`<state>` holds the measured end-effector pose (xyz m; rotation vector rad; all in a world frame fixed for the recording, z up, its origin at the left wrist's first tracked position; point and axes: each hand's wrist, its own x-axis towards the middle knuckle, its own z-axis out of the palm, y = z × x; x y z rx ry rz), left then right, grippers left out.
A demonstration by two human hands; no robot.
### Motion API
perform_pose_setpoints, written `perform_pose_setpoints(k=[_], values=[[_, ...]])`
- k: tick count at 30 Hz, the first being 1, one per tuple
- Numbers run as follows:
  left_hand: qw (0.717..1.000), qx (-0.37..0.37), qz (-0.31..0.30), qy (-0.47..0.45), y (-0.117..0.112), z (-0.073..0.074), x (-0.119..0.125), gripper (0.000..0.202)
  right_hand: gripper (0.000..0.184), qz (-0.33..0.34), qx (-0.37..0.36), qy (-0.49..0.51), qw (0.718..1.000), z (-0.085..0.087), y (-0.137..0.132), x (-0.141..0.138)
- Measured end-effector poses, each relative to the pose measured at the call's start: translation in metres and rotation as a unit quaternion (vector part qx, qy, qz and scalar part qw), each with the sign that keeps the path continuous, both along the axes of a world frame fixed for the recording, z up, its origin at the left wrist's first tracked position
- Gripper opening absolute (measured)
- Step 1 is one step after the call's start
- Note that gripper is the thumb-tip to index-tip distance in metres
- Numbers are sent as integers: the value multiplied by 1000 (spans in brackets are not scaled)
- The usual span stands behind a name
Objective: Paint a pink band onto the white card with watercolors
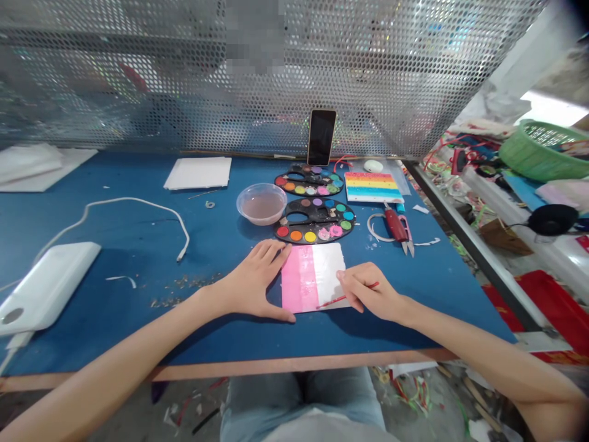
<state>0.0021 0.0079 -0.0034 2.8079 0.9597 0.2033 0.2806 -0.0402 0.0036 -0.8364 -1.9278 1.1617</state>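
A white rectangular board (329, 264) lies in front of me, its left half painted in two shades of pink. My left hand (257, 279) rests flat at its left edge, fingers spread, thumb by the lower corner. In my right hand (372, 291) is a thin red paintbrush (339, 300), pinched in the fingers. The brush tip touches the board low down, near where pink meets white. Just beyond the board sits a black paint palette (301, 223) with several round colours, its pink well smeared. A plastic bowl (262, 204) of cloudy water stands to its left.
Behind are a second palette (299, 188), a rainbow-striped board (373, 187) and a phone (321, 137) leaning on the mesh panel (184, 92). Red-handled snips (399, 228) lie right. At left are blank white boards (199, 173), a white cable (133, 199) and a power bank (48, 285).
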Motion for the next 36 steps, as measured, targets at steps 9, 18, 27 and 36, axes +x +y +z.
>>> perform_pose_setpoints(k=[9,18,27,36], values=[[1000,-7,-3,-13,0,0,0,127,68,24,-20,-25,999,-1,0,-2],[1000,-4,-4,-23,0,-1,0,127,65,48,-29,-34,998,2,-1,-6],[1000,-4,-4,-18,0,-1,0,127,66,41,-26,-43,998,2,-2,-5],[1000,-11,-1,-22,0,-1,0,126,52,31,-115,66,991,-7,-1,-2]])
